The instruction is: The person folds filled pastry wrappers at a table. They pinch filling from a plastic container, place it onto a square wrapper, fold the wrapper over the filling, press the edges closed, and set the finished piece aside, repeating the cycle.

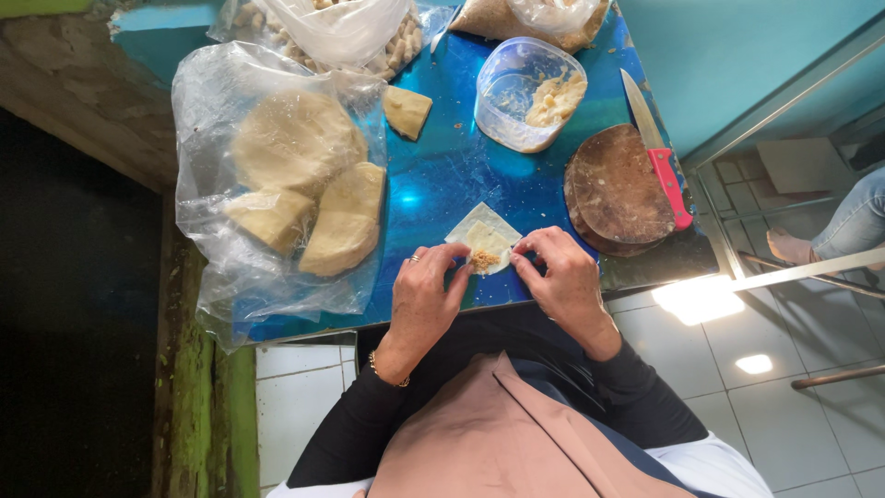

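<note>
A thin pale dough wrapper (pixel 483 236) lies on the blue table (pixel 442 175) near its front edge, with a small heap of brownish filling (pixel 483 261) on its near corner. My left hand (pixel 426 300), with a ring and a bracelet, pinches the wrapper's near left edge by the filling. My right hand (pixel 560 277) grips the wrapper's right edge with its fingertips. Both hands fold the wrapper over the filling.
A clear plastic bag (pixel 277 184) holding stacks of pale wrappers covers the table's left. A loose wrapper wedge (pixel 407 111), a clear tub of filling (pixel 530 92), a round wooden board (pixel 619 189) with a red-handled knife (pixel 656 152) and more bags (pixel 332 32) lie behind. Another person's foot (pixel 793 247) shows at right.
</note>
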